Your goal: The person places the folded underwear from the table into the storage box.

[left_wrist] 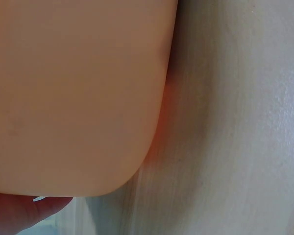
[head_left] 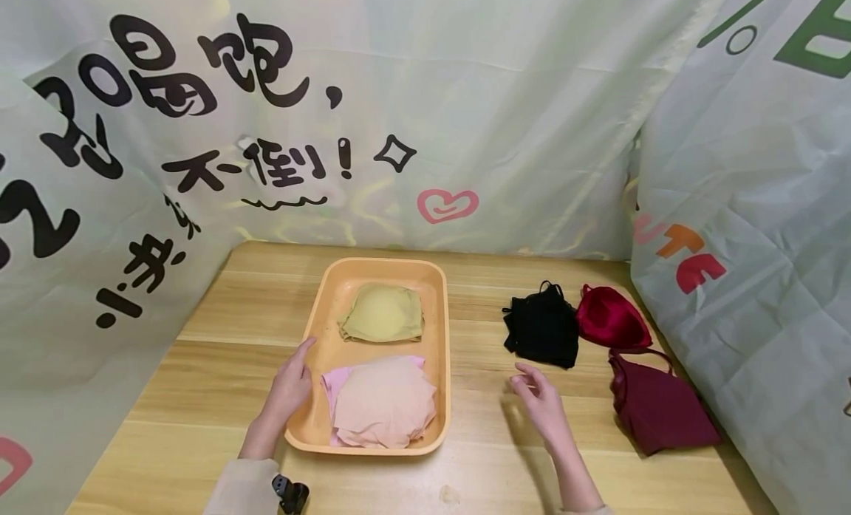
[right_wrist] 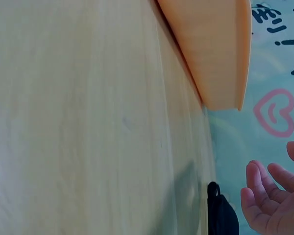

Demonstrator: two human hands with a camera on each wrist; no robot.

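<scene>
An orange tray (head_left: 435,367) lies on the table, in front of me. My left hand (head_left: 289,389) holds its left rim, the fingers along the edge; in the left wrist view a digit (left_wrist: 27,210) shows at the rim, and the rest of the hand is out of sight. Inside the tray, a folded yellow-green bra (head_left: 384,313) lies behind a folded pale pink garment (head_left: 385,404) with a lilac garment (head_left: 337,386) under it. My right hand (head_left: 541,404) hovers over the table with loosely bent fingers, holding nothing, just in front of a folded black bra (head_left: 544,326).
Right of the black bra lie a folded red bra (head_left: 612,315) and, nearer me, a folded burgundy garment with a strap (head_left: 661,408). Printed cloth (head_left: 532,131) hangs around the wooden table (head_left: 219,352) at the back and both sides. A black device (head_left: 290,493) sits at my left cuff.
</scene>
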